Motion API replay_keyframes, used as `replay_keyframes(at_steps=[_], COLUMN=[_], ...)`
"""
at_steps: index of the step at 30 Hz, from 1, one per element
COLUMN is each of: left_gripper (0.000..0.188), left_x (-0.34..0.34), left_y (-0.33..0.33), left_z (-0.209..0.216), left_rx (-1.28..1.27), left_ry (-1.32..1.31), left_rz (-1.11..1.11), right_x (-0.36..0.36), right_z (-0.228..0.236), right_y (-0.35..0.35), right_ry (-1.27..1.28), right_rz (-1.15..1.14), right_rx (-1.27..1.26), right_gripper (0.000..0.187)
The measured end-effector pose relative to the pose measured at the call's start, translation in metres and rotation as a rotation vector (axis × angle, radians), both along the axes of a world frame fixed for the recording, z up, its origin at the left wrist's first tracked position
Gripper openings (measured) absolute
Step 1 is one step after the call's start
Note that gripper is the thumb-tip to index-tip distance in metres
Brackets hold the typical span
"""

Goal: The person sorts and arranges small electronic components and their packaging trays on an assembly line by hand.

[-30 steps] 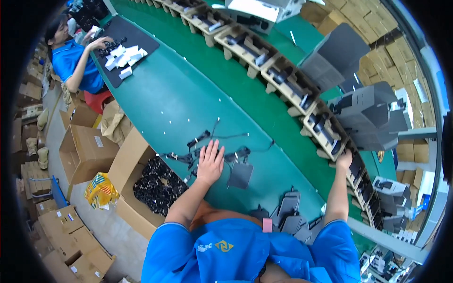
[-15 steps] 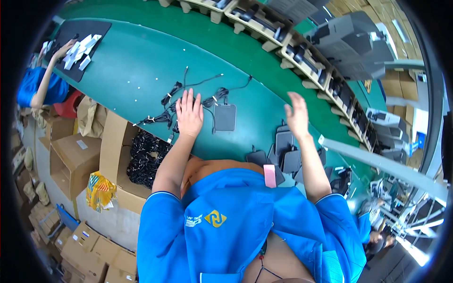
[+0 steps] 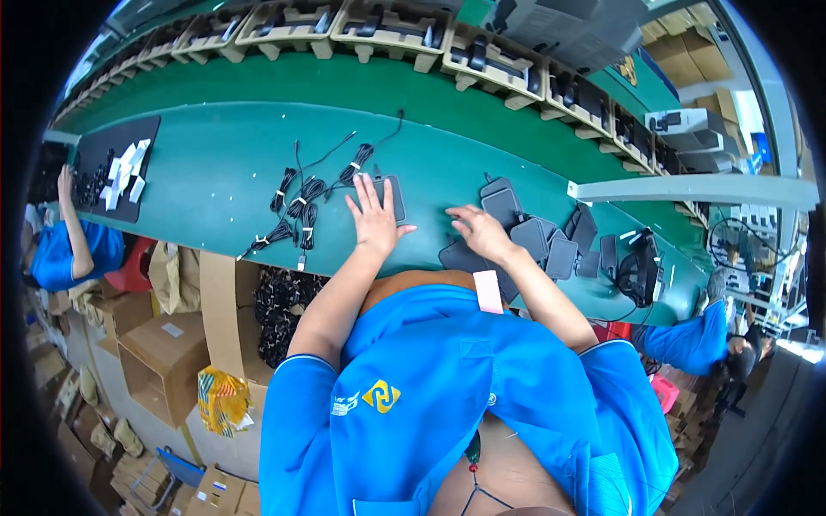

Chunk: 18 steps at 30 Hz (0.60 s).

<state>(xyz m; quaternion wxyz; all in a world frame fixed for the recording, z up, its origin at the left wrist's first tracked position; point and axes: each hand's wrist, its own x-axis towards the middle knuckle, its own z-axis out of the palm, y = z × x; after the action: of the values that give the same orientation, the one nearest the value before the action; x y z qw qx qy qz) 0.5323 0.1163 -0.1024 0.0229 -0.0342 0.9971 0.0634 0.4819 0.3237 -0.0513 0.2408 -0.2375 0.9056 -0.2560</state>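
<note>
A: How was the tabletop coloured?
B: Teal green; the strip behind it ran a deeper green.
A: What followed?
B: Bundled cables were black, their ties white. Flat pads were dark grey, trays beige.
A: Clothing?
B: Shirt was bright blue, its diamond emblem yellow.
A: Any pattern?
B: Plastic bag was yellow, striped with orange and blue. Carton was plain brown; seat, red.

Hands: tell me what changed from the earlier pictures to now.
The right hand has left the trays and come toward the body, by the dark pads. The left hand has shifted right, from the cables to the lone pad. The cables stay bundled on the table.
</note>
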Motion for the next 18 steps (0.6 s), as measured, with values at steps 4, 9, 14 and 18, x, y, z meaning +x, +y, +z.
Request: replay_keyframes(at_steps=[4,9,14,18], left_gripper=[0.077,0.079,0.077,0.067], left_x=[-0.002,0.003,-0.017,-0.002], left_y=[-0.004,-0.002,-0.027,-0.014], left_z=[-0.030,-0.068,-0.019,0.018], left_rx=[0.032,-0.542,0.427,-0.184], left_ry=[-0.033,0.039,-0.348,-0.211], left_rz=[-0.094,-0.165,-0.246,-0.156], right_x=[0.008,0.008,0.006,0.004], right_z=[-0.008,-0.007,0.001,-0.026], right_y=[-0.001,-0.004,-0.016,-0.026], right_ry=[0.032,-0.085,0.005,0.141], right_rz=[-0.005,0.016,-0.049,0.016], right_rx=[-0.069,-0.098,-0.130,-0.248], right_gripper=[0.025,0.028,0.031,0.034])
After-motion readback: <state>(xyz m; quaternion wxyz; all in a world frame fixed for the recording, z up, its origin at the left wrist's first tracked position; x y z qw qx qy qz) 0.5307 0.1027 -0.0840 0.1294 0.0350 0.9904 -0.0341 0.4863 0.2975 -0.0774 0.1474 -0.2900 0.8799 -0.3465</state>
